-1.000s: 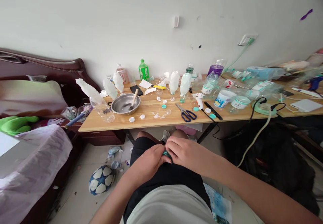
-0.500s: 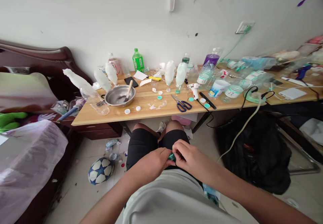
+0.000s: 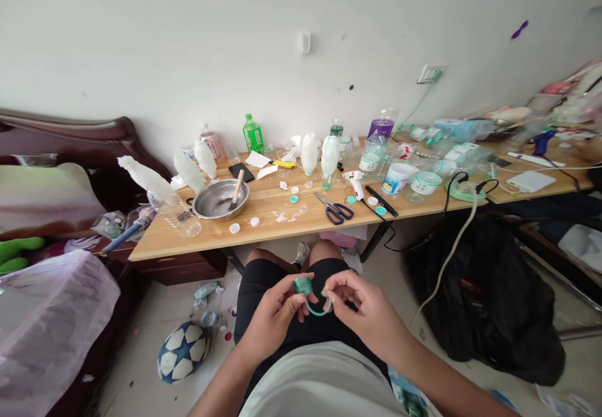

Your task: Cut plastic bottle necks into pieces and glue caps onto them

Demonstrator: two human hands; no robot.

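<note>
Above my lap, my left hand (image 3: 277,310) is closed on a small green bottle neck (image 3: 303,286), see-through and ridged like a screw thread. A thin green plastic ring (image 3: 318,313) hangs in a curve below it and reaches across to my right hand (image 3: 353,299). Thumb and fingers of that hand pinch the ring's right end. Part of the ring is hidden by my fingers, so I cannot tell whether it is whole or cut. Both hands are in front of the table edge, clear of the tabletop.
On the wooden table (image 3: 207,246) are scissors (image 3: 335,212), a glue gun (image 3: 355,186), a metal bowl (image 3: 211,199) with a brush (image 3: 237,188), bottle caps and several white-wrapped bottles (image 3: 310,155). A football (image 3: 183,352) lies on the floor at left, a black bag (image 3: 475,291) at right.
My hands have moved apart, showing the green bottle neck and the thin ring between them. The view has tilted upward, so the table appears lower.
</note>
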